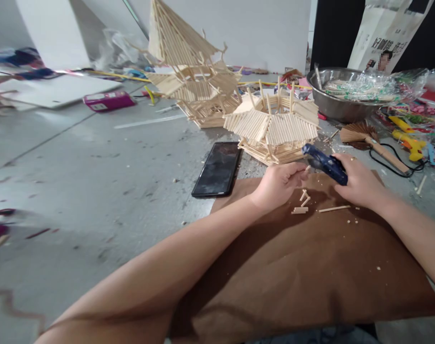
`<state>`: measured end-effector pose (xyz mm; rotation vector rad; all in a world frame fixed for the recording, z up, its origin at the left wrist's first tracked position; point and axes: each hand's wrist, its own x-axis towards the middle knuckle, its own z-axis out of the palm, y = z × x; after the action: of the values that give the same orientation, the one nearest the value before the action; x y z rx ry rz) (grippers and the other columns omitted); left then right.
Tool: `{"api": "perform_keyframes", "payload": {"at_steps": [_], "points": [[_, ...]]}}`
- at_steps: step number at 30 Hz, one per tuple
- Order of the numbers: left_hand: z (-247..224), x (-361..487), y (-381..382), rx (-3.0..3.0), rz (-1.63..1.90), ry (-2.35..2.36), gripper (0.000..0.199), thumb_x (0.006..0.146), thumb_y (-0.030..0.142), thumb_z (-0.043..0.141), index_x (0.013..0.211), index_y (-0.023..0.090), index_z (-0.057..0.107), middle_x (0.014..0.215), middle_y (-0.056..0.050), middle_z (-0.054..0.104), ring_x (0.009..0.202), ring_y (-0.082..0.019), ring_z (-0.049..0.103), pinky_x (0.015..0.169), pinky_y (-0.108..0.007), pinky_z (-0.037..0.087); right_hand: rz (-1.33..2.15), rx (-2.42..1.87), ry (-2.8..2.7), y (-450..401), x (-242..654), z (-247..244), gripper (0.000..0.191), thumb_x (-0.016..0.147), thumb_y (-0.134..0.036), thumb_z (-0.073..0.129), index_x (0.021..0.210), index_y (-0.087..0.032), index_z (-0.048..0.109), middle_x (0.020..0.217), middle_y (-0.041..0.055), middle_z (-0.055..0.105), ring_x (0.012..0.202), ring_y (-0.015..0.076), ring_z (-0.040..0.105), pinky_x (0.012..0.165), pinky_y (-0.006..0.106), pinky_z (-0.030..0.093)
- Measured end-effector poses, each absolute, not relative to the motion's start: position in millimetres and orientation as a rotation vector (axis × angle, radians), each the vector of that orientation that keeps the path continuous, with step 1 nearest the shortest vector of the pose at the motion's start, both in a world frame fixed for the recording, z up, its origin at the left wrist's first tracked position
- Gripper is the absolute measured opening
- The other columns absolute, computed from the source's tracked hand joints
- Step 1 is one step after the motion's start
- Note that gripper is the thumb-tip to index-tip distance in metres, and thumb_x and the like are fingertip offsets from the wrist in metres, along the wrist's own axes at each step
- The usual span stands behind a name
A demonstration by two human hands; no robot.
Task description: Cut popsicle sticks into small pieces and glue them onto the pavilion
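Note:
My left hand [280,184] is closed in a pinch on a short wooden stick [308,168], whose pale end shows at the fingertips. In my right hand [359,179] is a dark blue hand tool [325,162]; its kind is not clear. The tool's far end points up and left, close to the stick. Below my hands, several short cut stick pieces [300,210] and one longer stick [334,209] lie on a brown sheet [310,272]. Just beyond stands a six-sided stick model [271,126] with a sloping roof and upright posts.
A taller stick tower [199,71] with a pointed roof stands behind. A black phone [217,169] lies left of the sheet. At right are a metal bowl [341,107] with wrapped sticks, a brush [382,150] and a yellow glue gun [411,143].

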<state>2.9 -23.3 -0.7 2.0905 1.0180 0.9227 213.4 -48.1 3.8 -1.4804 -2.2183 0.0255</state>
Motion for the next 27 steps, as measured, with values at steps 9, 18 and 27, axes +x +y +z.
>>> {"api": "perform_keyframes", "payload": {"at_steps": [9,18,27], "points": [[-2.4,-0.9,-20.6,2.326,0.913,1.104,0.023,0.079,0.013,0.046,0.086,0.014,0.068,0.067,-0.003,0.066,0.067,-0.012,0.06,0.061,-0.022,0.045,-0.049,-1.384,-2.369,-53.0,210.4,-0.7,0.041,0.072,-0.021,0.049,0.112,-0.015,0.042,0.096,0.0134,0.058,0.088,0.0275,0.057,0.073,0.04,0.046],[-1.5,0.9,-23.3,2.26,1.006,1.029,0.016,0.076,0.011,0.05,0.069,0.011,0.064,0.062,-0.002,0.066,0.058,-0.009,0.061,0.054,-0.017,0.045,-0.09,-1.403,-2.381,-54.3,209.6,0.1,0.036,0.074,-0.023,0.047,0.108,-0.014,0.045,0.092,0.0127,0.059,0.083,0.0264,0.058,0.069,0.038,0.045],[-2.7,1.2,-20.7,2.115,1.004,0.933,0.021,0.074,0.005,0.043,0.064,0.013,0.06,0.058,0.0,0.066,0.052,-0.007,0.061,0.053,-0.015,0.05,-0.083,-1.421,-2.39,-54.9,209.7,0.7,0.038,0.071,-0.022,0.046,0.109,-0.014,0.045,0.093,0.0122,0.059,0.085,0.026,0.058,0.071,0.037,0.044]]}}
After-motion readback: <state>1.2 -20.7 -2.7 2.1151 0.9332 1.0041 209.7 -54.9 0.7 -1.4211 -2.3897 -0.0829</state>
